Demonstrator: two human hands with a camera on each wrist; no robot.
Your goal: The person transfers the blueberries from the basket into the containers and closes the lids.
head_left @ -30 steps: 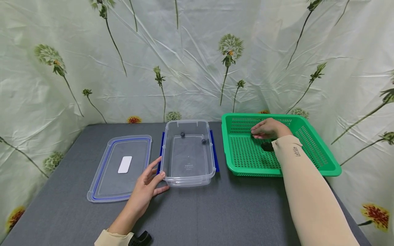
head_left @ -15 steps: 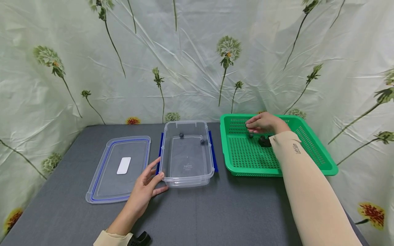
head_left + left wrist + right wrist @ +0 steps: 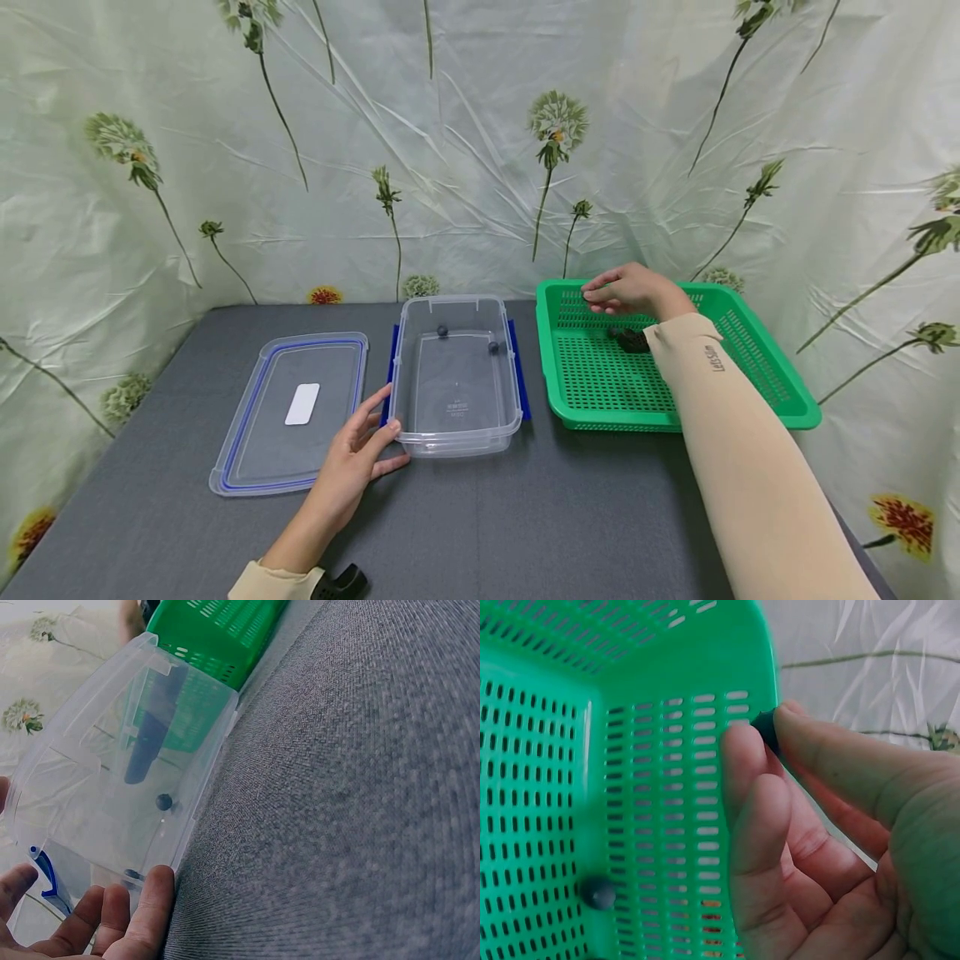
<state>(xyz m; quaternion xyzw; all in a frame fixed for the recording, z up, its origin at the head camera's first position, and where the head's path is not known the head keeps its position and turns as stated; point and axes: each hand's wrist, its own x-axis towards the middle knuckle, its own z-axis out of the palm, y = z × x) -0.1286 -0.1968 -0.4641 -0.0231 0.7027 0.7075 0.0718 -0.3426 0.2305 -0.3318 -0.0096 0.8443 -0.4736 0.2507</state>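
My right hand is above the back left part of a green plastic basket. Between thumb and fingertip it pinches a dark blueberry, seen close to the basket's rim in the right wrist view. More blueberries lie clustered on the basket floor, partly hidden by the sleeve. My left hand rests against the front left corner of a clear plastic container, thumb at the rim and fingers spread along the outside. Inside it are two blueberries, one at the back and one by the right wall.
A clear lid with a blue seal and a white label lies flat left of the container. Blue side flaps hang open on the container. Behind the grey table hangs a flower-print curtain.
My right hand has risen from the basket floor and moved back and left toward the rim with the blueberry. The left hand, container and lid have stayed in place.
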